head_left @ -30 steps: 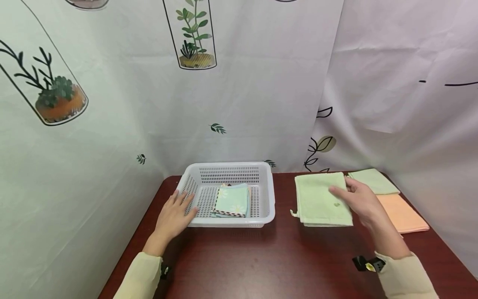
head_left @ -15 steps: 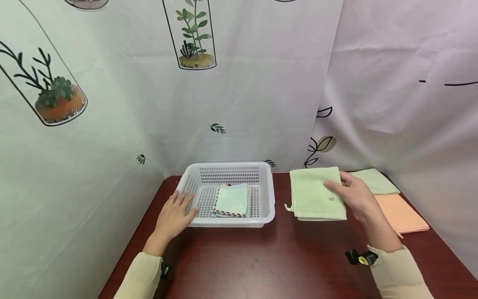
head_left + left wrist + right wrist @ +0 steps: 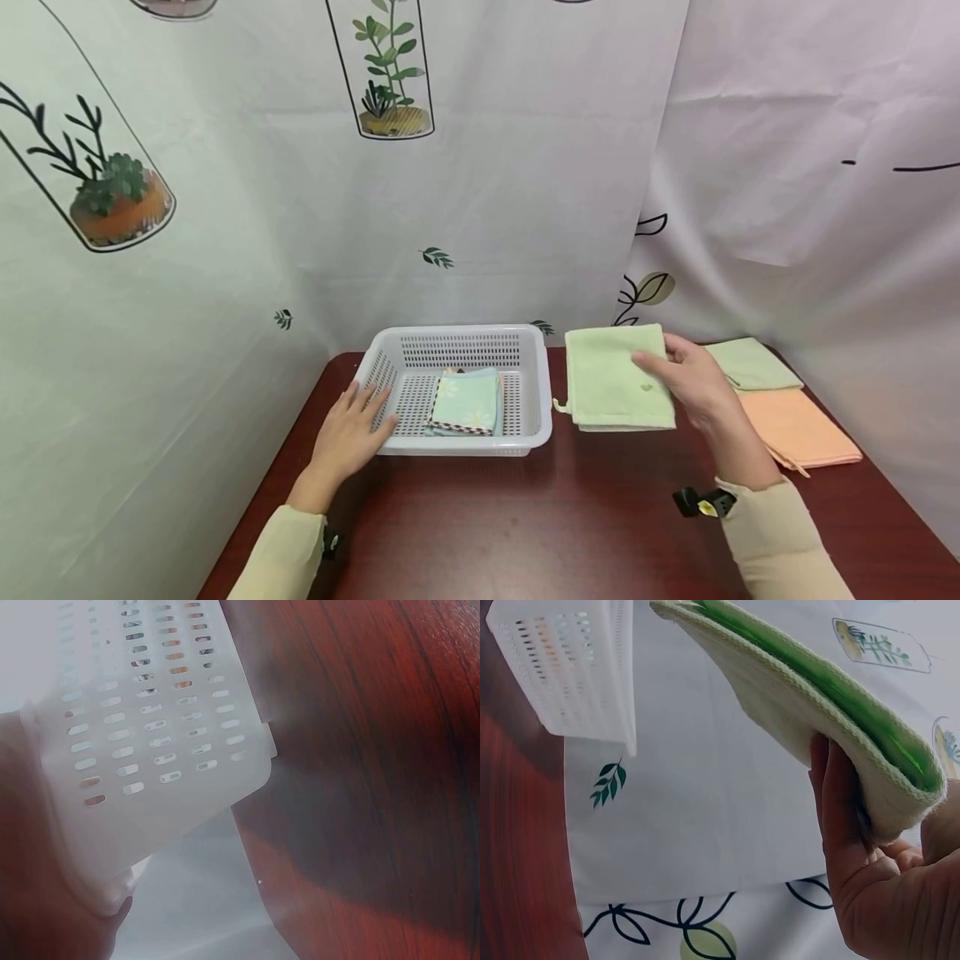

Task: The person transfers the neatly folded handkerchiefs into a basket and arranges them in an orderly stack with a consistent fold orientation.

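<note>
My right hand (image 3: 693, 379) pinches a folded light green towel (image 3: 611, 375) by its right edge, thumb in front and fingers behind. The towel hangs above the table, just right of the white plastic basket (image 3: 536, 437), its small loop at the lower left. In the right wrist view the fold of the green towel (image 3: 795, 690) faces the camera between thumb and fingers. My left hand (image 3: 348, 437) rests with spread fingers on the basket's left front rim. Inside the basket lies a folded pale blue-green towel (image 3: 467, 402) with daisies and a checked border.
At the table's right back corner lie another folded green towel (image 3: 757, 365) and a folded orange towel (image 3: 798, 429). The dark red wooden table (image 3: 495, 525) extends in front. A white printed curtain (image 3: 480, 208) stands close behind and along the sides.
My right hand has carried the green towel left and slightly up, toward the basket's right rim. The left hand and the basket have stayed in place.
</note>
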Tool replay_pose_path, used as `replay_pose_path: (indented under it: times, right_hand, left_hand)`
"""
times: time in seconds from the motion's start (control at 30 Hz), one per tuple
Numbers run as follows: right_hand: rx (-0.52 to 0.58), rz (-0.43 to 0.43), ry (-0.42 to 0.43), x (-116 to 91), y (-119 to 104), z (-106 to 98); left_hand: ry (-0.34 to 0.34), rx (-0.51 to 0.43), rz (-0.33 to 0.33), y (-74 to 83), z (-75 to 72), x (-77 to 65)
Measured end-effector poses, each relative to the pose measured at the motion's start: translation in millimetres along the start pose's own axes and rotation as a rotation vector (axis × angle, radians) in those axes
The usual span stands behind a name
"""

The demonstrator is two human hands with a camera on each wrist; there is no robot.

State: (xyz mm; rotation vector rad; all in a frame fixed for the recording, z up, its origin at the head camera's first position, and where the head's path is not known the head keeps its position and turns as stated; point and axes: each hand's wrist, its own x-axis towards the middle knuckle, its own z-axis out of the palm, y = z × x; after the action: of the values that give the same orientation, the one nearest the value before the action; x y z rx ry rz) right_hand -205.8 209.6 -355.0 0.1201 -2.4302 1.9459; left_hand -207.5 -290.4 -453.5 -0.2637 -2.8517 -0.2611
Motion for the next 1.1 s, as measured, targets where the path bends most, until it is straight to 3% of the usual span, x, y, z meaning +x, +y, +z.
replay_pose_path:
  times: [1.1]
  right_hand:
    - [0.126,0.014,-0.070,31.6,-15.7,48.7]
  left_hand:
    - [0.006,-0.014,0.000,1.1,-0.1,-1.2]
